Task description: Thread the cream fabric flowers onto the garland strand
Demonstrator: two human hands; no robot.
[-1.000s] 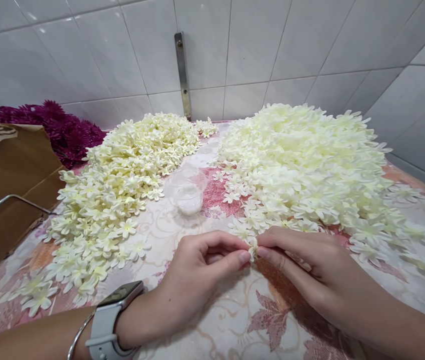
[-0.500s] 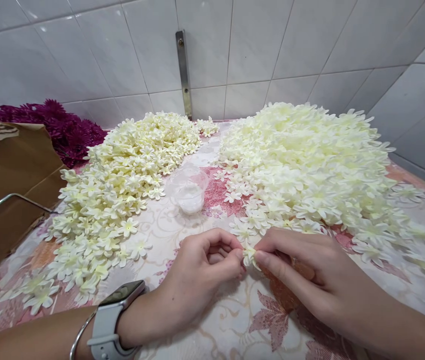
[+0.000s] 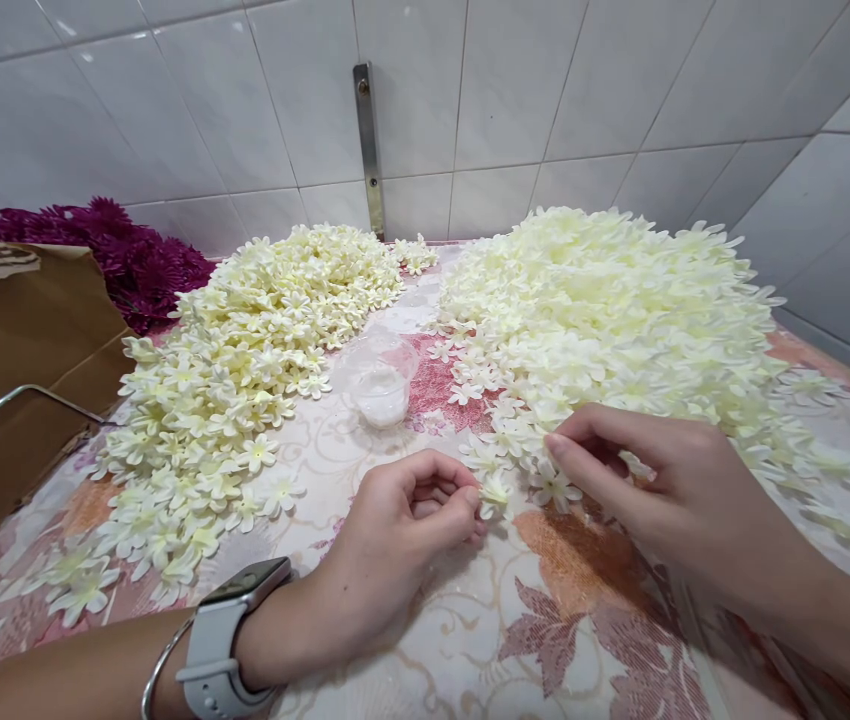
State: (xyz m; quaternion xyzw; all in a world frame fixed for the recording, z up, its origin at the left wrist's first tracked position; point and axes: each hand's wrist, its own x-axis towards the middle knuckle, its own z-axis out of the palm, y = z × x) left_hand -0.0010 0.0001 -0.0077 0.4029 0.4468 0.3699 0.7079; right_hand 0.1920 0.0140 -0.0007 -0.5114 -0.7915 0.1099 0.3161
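Observation:
My left hand [image 3: 406,525] rests on the patterned tablecloth and pinches a small cream fabric flower [image 3: 495,492] between thumb and forefinger. My right hand [image 3: 657,480] hovers just to its right, fingers curled over the near edge of the large right heap of cream flowers [image 3: 620,320]; its thumb and forefinger are close together, and what they hold, if anything, is hidden. A second, flatter heap of cream flowers [image 3: 245,370] spreads to the left. Between the heaps stands a small clear plastic cup [image 3: 380,385] with white stuff in it.
A brown cardboard box [image 3: 12,370] with a metal wire across it sits at the left. Dark magenta flowers [image 3: 117,255] lie behind it against the white tiled wall. A metal strip [image 3: 369,150] runs up the wall. My left wrist wears a watch [image 3: 226,635] and a bangle.
My hands, which were together on one flower, have parted. The right hand moved up and to the right onto the edge of the right heap; the left hand kept the flower.

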